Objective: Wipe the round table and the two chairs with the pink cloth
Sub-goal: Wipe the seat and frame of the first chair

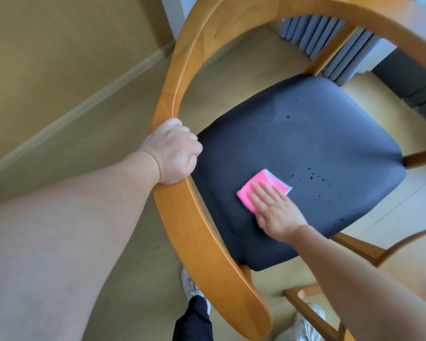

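Note:
A wooden chair with a curved back rail (182, 77) and a dark seat cushion (317, 134) fills the view from above. My left hand (172, 151) grips the rail at its left bend. My right hand (276, 210) lies flat with straight fingers on the folded pink cloth (256, 187), pressing it onto the near part of the seat. Small water drops (322, 185) dot the cushion to the right of the cloth. The round table is not clearly in view.
A grey radiator (330, 43) stands beyond the chair at the upper right. Light wooden floor (71, 124) and a beige wall with skirting lie to the left. My feet in white shoes (305, 323) stand under the chair's near side, beside a second wooden frame (312, 306).

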Demonstrator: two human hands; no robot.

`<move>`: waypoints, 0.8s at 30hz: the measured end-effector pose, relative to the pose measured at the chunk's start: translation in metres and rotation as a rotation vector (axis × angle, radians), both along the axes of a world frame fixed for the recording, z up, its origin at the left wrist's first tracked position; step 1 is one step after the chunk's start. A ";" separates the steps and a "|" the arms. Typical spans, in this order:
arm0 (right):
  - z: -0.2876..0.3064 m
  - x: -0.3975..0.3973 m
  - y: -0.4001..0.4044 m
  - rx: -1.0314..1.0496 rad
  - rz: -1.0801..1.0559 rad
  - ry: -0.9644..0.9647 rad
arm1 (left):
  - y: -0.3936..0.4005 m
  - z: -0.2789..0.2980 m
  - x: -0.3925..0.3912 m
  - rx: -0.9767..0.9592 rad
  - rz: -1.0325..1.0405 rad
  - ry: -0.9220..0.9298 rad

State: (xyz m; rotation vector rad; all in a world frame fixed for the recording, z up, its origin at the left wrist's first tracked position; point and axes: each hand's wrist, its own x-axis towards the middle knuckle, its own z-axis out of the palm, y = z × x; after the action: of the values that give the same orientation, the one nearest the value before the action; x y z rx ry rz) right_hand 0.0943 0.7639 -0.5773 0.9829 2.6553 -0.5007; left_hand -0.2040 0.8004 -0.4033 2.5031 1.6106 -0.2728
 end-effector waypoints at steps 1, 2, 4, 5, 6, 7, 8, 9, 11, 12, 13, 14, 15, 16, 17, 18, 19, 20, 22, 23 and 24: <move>0.000 0.012 0.013 0.011 -0.094 0.006 | 0.000 -0.001 0.000 0.002 -0.002 0.013; -0.001 0.025 0.027 0.022 -0.185 0.007 | 0.001 -0.001 -0.001 0.003 -0.003 0.024; -0.004 0.052 0.054 0.036 -0.380 -0.014 | 0.001 -0.001 0.000 0.006 -0.009 0.050; -0.005 0.062 0.065 0.045 -0.481 -0.028 | 0.001 0.000 0.001 0.007 -0.016 0.060; -0.006 0.070 0.073 0.051 -0.563 -0.039 | 0.001 0.000 0.002 0.008 -0.025 0.065; -0.007 0.073 0.078 0.052 -0.611 -0.045 | 0.002 0.001 0.002 0.010 -0.029 0.065; -0.008 0.073 0.079 0.051 -0.632 -0.043 | 0.003 0.001 0.002 0.011 -0.031 0.066; -0.010 0.071 0.078 0.046 -0.645 -0.037 | 0.003 0.001 0.002 0.011 -0.032 0.065; -0.013 0.066 0.070 0.039 -0.675 -0.023 | 0.001 0.001 0.002 0.020 -0.037 0.064; -0.015 0.062 0.065 0.038 -0.691 -0.020 | 0.001 0.000 0.002 0.023 -0.041 0.065; -0.015 0.059 0.058 0.039 -0.702 -0.016 | 0.001 0.000 0.002 0.019 -0.039 0.065; -0.015 0.055 0.050 0.044 -0.701 -0.013 | 0.001 0.000 0.002 0.013 -0.027 0.062; -0.014 0.050 0.039 0.049 -0.682 -0.017 | -0.001 0.001 0.004 0.007 -0.005 0.053; -0.014 0.045 0.026 0.051 -0.648 -0.025 | -0.004 0.002 0.006 -0.001 0.022 0.041; -0.014 0.038 0.012 0.045 -0.604 -0.034 | -0.011 0.003 0.012 -0.013 0.045 0.025; -0.013 0.033 -0.003 0.032 -0.560 -0.043 | -0.021 0.003 0.021 -0.019 0.052 0.008; -0.013 0.028 -0.017 0.016 -0.518 -0.053 | -0.035 0.002 0.033 -0.020 0.054 -0.011; -0.013 0.023 -0.031 0.000 -0.478 -0.056 | -0.052 0.002 0.047 -0.017 0.061 -0.037; -0.012 0.016 -0.055 -0.044 -0.378 -0.045 | -0.080 0.002 0.072 -0.029 0.084 -0.066; -0.011 0.013 -0.068 -0.066 -0.314 -0.038 | -0.088 0.001 0.079 -0.041 0.095 -0.062; -0.011 0.011 -0.079 -0.081 -0.245 -0.029 | -0.093 0.000 0.083 -0.047 0.100 -0.053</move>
State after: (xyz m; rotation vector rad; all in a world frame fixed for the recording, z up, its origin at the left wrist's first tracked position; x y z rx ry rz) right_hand 0.1051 0.6852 -0.5881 1.2875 2.4798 -0.6350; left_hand -0.1205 0.7075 -0.4031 2.3660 1.6824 -0.2266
